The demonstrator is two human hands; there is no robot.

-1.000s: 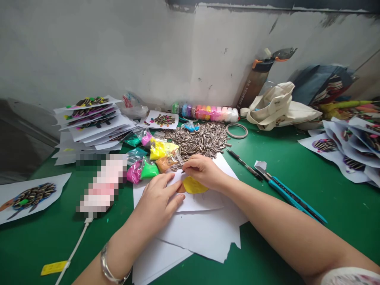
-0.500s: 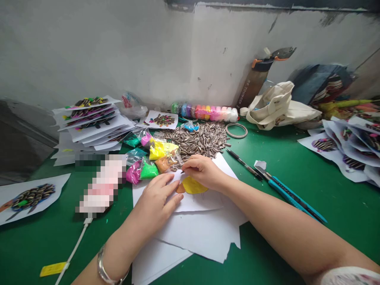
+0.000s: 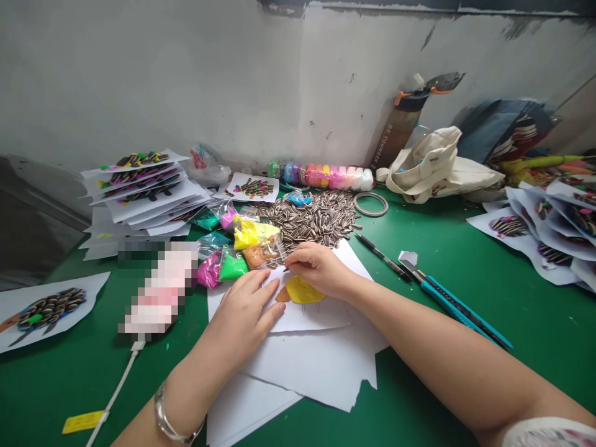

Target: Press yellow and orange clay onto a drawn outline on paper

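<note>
My left hand lies flat with spread fingers on a white sheet of paper, holding it down. On that sheet is a flattened yellow clay shape with a small orange-brown clay piece at its left end and thin drawn lines below. My right hand is pinched over the top of the yellow clay. A small dark pointed tip, apparently a sunflower seed, shows at its fingertips. Just beyond is a heap of striped sunflower seeds. More white sheets lie underneath.
Bags of coloured clay, including a green one, lie left of the seeds. A pen, a blue utility knife and a tape ring are at right. Stacked seed pictures stand back left; a cloth bag sits behind.
My left hand's fingers have shifted slightly, showing a little more of the orange-brown clay. The right hand stays almost in place, still pinched.
</note>
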